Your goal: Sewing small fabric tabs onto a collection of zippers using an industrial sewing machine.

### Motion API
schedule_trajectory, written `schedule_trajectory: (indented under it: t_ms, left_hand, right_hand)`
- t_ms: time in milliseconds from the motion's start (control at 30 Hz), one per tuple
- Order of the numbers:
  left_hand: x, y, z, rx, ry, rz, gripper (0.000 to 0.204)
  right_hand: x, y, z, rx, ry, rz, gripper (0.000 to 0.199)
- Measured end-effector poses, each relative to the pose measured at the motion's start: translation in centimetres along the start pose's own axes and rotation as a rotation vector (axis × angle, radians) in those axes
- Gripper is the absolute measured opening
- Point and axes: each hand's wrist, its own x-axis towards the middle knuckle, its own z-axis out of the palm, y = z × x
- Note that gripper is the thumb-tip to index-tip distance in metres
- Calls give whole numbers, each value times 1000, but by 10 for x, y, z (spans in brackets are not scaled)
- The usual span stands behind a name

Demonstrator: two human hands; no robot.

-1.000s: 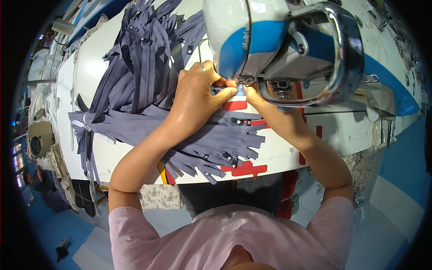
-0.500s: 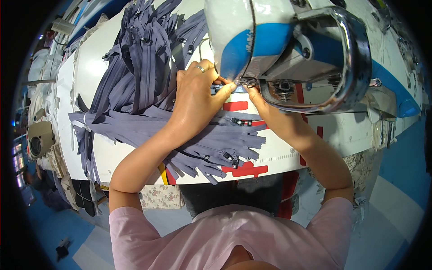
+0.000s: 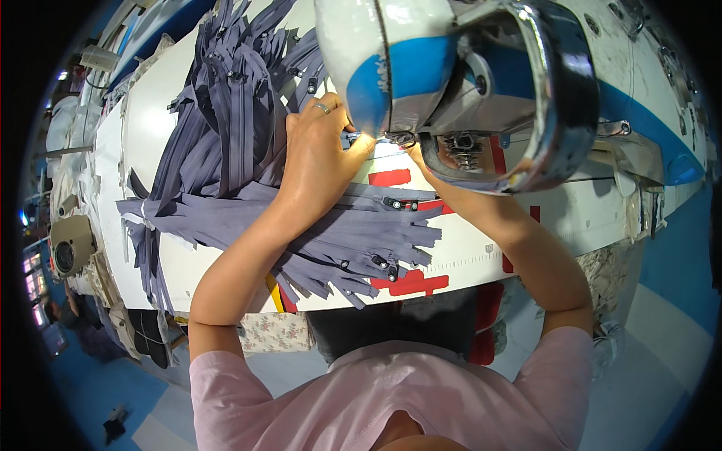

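The person's left hand (image 3: pixel 320 146) is reaching in from the left of the sewing machine (image 3: pixel 402 71), its thumb and fingers curling around a small blue-grey piece (image 3: pixel 350 138) just left of the needle area; how firmly they are gripping it, one cannot tell. A ring (image 3: pixel 322 108) is circling one finger. The right hand (image 3: pixel 441 188) is coming in from the person's side of the machine, partly hidden behind its shiny metal loop (image 3: pixel 571 105), so its grip cannot be told either. A heap of grey-purple zippers (image 3: pixel 233 113) is lying left of the machine on the white surface (image 3: pixel 143 135). A flatter zipper bundle (image 3: pixel 353 229) is spreading between the machine and the person, passing beneath the left forearm. Red tape (image 3: pixel 389 178) is marking the surface just on the person's side of the machine.
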Motion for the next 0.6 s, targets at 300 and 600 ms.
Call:
schedule_trajectory:
  t_ms: [300, 600]
  left_hand:
    - [0, 0, 1, -11, 16, 16, 15]
    - [-1, 0, 0, -21, 19, 4, 16]
  right_hand:
    - [18, -9, -23, 196, 542, -78, 17]
    - [19, -9, -32, 307, 547, -68, 20]
